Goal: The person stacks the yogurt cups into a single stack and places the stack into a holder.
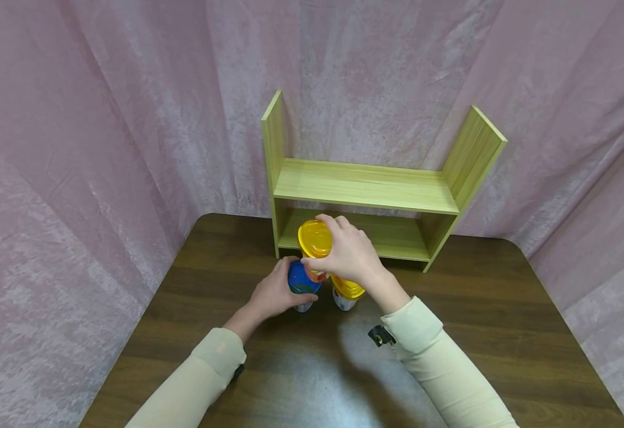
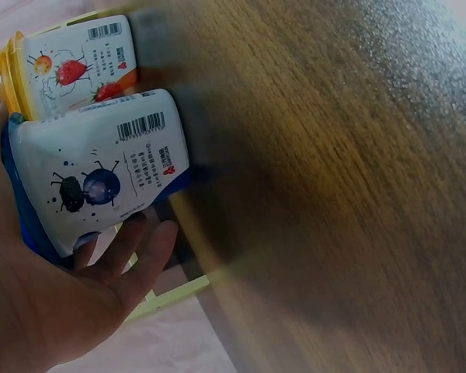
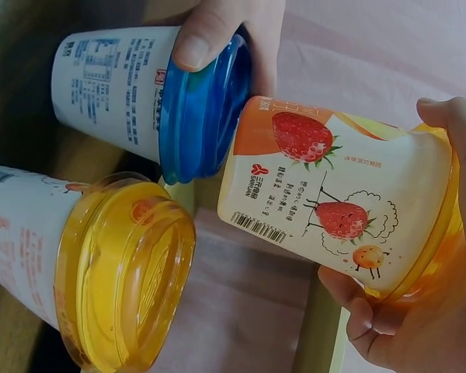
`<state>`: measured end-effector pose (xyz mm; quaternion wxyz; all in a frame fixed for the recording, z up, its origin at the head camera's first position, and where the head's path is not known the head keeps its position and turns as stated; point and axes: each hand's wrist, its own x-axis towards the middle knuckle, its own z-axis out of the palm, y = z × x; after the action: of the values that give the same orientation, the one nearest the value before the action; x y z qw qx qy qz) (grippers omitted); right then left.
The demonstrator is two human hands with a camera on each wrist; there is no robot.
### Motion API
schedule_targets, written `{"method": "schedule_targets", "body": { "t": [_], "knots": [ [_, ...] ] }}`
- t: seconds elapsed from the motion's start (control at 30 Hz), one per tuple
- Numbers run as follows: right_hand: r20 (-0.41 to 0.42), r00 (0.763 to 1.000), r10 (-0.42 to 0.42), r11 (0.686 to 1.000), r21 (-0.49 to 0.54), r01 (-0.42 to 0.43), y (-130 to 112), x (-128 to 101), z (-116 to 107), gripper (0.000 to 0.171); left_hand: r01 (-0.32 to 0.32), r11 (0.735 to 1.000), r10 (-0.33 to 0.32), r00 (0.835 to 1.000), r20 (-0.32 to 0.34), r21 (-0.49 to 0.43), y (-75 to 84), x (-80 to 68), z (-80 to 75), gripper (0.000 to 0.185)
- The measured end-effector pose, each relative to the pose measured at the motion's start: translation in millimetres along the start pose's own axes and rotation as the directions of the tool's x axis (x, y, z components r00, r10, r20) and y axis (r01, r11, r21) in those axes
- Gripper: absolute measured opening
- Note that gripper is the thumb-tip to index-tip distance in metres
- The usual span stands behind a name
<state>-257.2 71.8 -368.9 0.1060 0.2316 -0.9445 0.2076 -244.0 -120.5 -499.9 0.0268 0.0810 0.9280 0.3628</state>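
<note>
My left hand point(image 1: 279, 292) grips a white cup with a blue lid point(image 1: 302, 284) that stands on the table; blueberries are printed on its side point(image 2: 101, 175). My right hand point(image 1: 346, 249) holds a strawberry-printed cup with a yellow lid point(image 1: 314, 238) tilted just above the blue lid, its base edge point(image 3: 252, 179) at the blue lid's rim point(image 3: 198, 109). A second yellow-lidded strawberry cup point(image 1: 347, 291) stands on the table right beside the blue one, under my right wrist. It also shows in the wrist views point(image 2: 70, 66) point(image 3: 120, 268).
A light wooden two-tier shelf point(image 1: 365, 189) stands at the back of the dark wooden table point(image 1: 478, 315), just behind the cups; both its boards are bare. Pink curtain point(image 1: 103, 119) surrounds the table on three sides.
</note>
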Motion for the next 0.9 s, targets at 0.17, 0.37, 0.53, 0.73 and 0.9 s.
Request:
{"method": "schedule_targets", "body": {
  "t": [0.17,0.37,0.53,0.73,0.9],
  "knots": [
    [0.012,1.000,-0.005,1.000,0.016,0.005,-2.8,2.3,2.9,0.086,-0.013,1.000,0.013,1.000,-0.012,0.013,-0.6,-0.5,-1.9,0.107],
    [0.020,1.000,-0.020,0.999,0.030,0.020,-7.3,5.2,7.0,0.087,-0.046,0.999,0.047,0.999,-0.028,0.015,-2.4,-0.3,-3.1,0.100],
    [0.021,0.999,-0.037,0.999,0.023,0.036,-10.7,6.9,9.6,0.088,-0.082,0.997,0.082,0.996,-0.032,-0.003,-5.1,-0.3,-2.3,0.097],
    [0.022,0.999,-0.042,0.999,0.014,0.042,-12.7,8.0,11.3,0.087,-0.117,0.993,0.116,0.993,-0.032,-0.028,-6.1,0.2,-1.7,0.098],
    [0.031,0.999,-0.044,0.999,0.017,0.044,-14.0,7.2,12.7,0.088,-0.128,0.991,0.127,0.992,-0.029,-0.048,-4.3,-0.5,-2.4,0.098]
  ]
}}
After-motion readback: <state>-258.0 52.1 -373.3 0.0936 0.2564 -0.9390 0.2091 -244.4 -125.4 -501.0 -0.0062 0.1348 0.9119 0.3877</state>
